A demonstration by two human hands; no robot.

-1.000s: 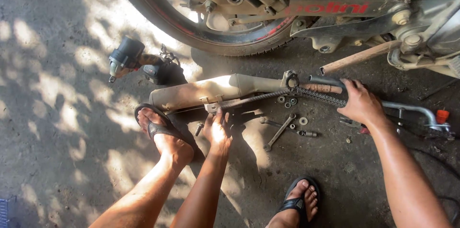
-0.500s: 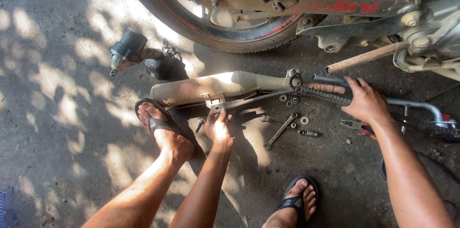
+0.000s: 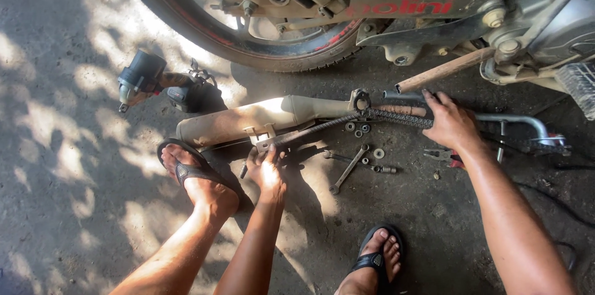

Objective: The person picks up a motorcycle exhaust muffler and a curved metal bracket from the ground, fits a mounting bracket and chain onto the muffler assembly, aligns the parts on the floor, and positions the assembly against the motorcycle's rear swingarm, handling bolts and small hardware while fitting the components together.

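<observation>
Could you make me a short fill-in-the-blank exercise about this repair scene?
1. The left hand grips one end of the drive ____.
2. The right hand rests on the chain near a wooden ____.
3. The power tool lies beside the motorcycle's ____.
4. A wrench lies on the ____.

Answers: chain; stick; wheel; ground

Your left hand (image 3: 268, 172) rests near the exhaust pipe (image 3: 260, 118), your right hand (image 3: 451, 124) on the chain (image 3: 396, 117) to its right, the wheel (image 3: 248, 28) beyond.

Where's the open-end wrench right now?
In the head view, the wrench lies on the ground at centre, between the left hand and the right hand, just below the drive chain and beside loose washers.
</observation>
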